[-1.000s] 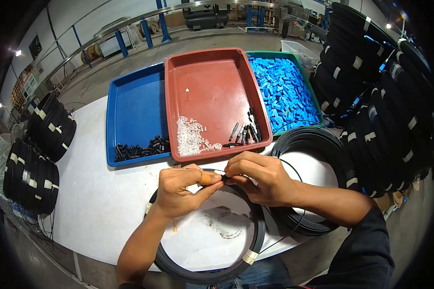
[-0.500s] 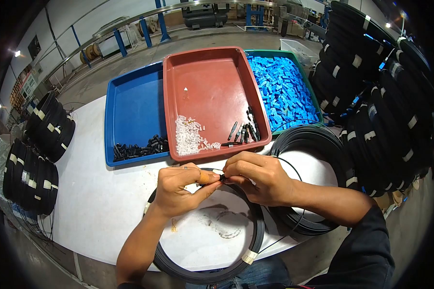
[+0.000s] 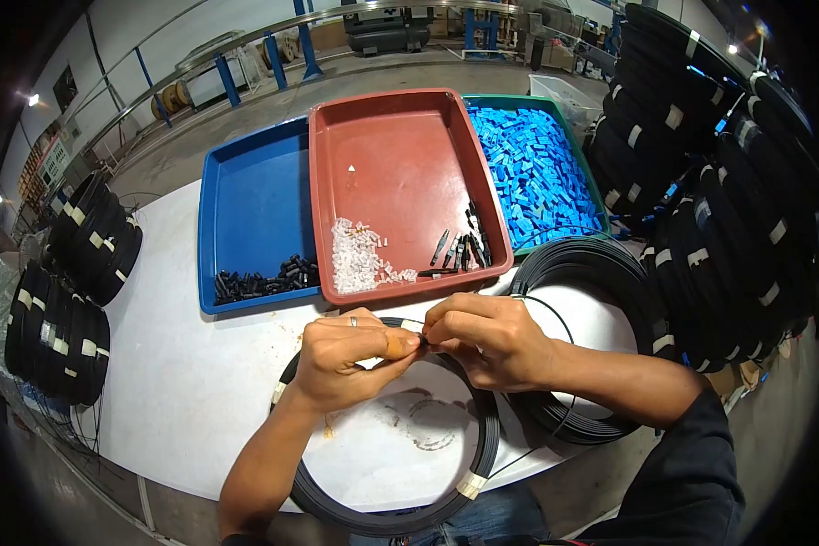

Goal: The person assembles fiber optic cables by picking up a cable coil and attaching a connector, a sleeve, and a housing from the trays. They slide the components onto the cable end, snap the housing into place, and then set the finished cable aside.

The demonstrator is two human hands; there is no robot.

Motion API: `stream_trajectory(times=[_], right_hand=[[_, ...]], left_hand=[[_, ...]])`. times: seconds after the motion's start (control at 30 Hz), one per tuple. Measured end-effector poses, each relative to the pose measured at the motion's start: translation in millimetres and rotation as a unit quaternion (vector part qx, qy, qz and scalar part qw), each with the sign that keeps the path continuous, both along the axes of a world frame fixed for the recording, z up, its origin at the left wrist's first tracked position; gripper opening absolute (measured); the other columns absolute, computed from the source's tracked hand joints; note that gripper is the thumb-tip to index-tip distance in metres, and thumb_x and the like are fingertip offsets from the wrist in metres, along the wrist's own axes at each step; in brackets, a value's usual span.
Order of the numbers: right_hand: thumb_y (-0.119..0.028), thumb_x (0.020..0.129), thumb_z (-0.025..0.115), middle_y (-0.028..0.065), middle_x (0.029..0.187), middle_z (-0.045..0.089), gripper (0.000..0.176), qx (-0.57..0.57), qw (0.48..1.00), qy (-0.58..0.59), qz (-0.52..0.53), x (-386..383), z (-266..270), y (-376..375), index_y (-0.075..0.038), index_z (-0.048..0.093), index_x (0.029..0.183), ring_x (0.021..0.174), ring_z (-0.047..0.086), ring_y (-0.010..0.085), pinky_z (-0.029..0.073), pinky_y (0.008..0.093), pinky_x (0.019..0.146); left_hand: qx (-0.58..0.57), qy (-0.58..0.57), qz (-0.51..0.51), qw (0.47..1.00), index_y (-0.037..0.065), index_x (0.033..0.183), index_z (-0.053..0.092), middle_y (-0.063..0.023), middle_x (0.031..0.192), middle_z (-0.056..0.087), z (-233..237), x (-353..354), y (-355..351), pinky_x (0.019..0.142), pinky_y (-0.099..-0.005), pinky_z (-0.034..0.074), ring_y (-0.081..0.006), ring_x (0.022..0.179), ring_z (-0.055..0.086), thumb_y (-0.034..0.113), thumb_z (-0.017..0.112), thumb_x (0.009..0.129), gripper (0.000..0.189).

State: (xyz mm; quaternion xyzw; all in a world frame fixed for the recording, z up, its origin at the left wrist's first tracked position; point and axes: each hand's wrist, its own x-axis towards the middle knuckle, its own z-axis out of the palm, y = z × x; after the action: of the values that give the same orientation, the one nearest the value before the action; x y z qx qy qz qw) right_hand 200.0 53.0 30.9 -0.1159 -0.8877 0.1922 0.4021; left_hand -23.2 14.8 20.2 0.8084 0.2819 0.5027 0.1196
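My left hand (image 3: pixel 350 357) and my right hand (image 3: pixel 493 338) meet fingertip to fingertip above the table. Both pinch a small black piece (image 3: pixel 423 339), mostly hidden by the fingers, so its exact kind cannot be made out. An orange-brown wrap sits on a left finger. Beneath the hands lies a coil of thin black cable (image 3: pixel 490 423), bound with a white tape band (image 3: pixel 470 485). A larger black cable coil (image 3: pixel 642 300) rests under my right forearm, with a loose strand running across it.
Beyond the hands, a red tray (image 3: pixel 396 182) holds white sleeves (image 3: pixel 355 259) and black connectors (image 3: pixel 469 250). A blue tray (image 3: pixel 255 200) has short black parts (image 3: pixel 268 280); a green tray (image 3: pixel 575 136) holds blue pieces (image 3: pixel 532 173). Taped cable coils are stacked left (image 3: pixel 59 337) and right (image 3: pixel 701 227).
Both hands keep their pinch and have shifted only slightly. The fingertips now cover more of the small black piece.
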Motion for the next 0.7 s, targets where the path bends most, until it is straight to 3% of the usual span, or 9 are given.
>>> stream_trajectory(times=[0.1,0.2,0.27,0.47,0.6,0.7], right_hand=[[0.009,0.077,0.07,0.0131,0.086,0.062,0.02,-0.018,1.0,-0.01,0.002,1.4,0.5,1.0,0.001,0.061,0.093,0.076,0.066,0.0332,0.052,0.0416,0.064],[0.007,0.079,0.075,0.0126,0.094,0.07,0.018,-0.02,0.998,-0.051,-0.008,1.8,2.7,1.4,0.0,0.064,0.092,0.08,0.072,0.0285,0.057,0.0357,0.065],[0.009,0.077,0.07,0.0132,0.087,0.061,0.021,-0.025,0.999,-0.021,0.0,-0.4,0.3,1.1,0.0,0.06,0.093,0.077,0.065,0.0334,0.052,0.0418,0.065],[0.01,0.076,0.071,0.013,0.096,0.061,0.026,0.012,1.0,0.003,-0.002,-0.9,1.4,-1.0,0.0,0.059,0.097,0.083,0.066,0.033,0.054,0.0414,0.068],[0.01,0.077,0.071,0.0128,0.093,0.061,0.024,0.024,1.0,-0.009,-0.002,0.9,-0.6,1.1,0.001,0.059,0.095,0.081,0.066,0.0326,0.054,0.0408,0.067],[0.009,0.075,0.071,0.0127,0.087,0.061,0.022,-0.049,0.998,-0.026,0.011,2.0,-0.1,2.0,0.002,0.058,0.092,0.077,0.065,0.033,0.053,0.0396,0.065]], left_hand=[[0.016,0.011,0.001,1.0,0.003,0.08,0.077,-0.0098,0.08,0.077,-1.0,-1.1,0.3,0.063,-0.0272,0.056,-0.0178,0.068,0.074,-0.003,0.086,0.068,0.016],[0.022,0.018,-0.005,1.0,0.002,0.082,0.078,-0.0108,0.081,0.077,-1.2,-2.8,0.9,0.064,-0.0279,0.055,-0.0185,0.068,0.074,-0.005,0.086,0.068,0.018],[0.024,0.019,-0.008,0.999,0.001,0.085,0.078,-0.012,0.082,0.078,-1.0,-3.7,0.4,0.064,-0.0285,0.055,-0.0191,0.068,0.074,-0.006,0.086,0.068,0.021],[-0.032,-0.019,0.022,0.999,0.003,0.08,0.077,-0.0101,0.078,0.077,-1.3,-1.7,-2.0,0.063,-0.0274,0.055,-0.0176,0.067,0.073,-0.004,0.085,0.068,0.015],[0.008,0.012,0.006,1.0,0.003,0.084,0.078,-0.0112,0.079,0.077,-0.2,-2.8,-0.8,0.062,-0.0276,0.054,-0.0179,0.065,0.072,-0.005,0.086,0.068,0.02],[0.07,0.055,0.011,0.996,0.004,0.083,0.078,-0.0088,0.079,0.077,0.3,-0.4,-0.6,0.061,-0.0275,0.054,-0.0176,0.063,0.07,-0.004,0.086,0.068,0.019]])
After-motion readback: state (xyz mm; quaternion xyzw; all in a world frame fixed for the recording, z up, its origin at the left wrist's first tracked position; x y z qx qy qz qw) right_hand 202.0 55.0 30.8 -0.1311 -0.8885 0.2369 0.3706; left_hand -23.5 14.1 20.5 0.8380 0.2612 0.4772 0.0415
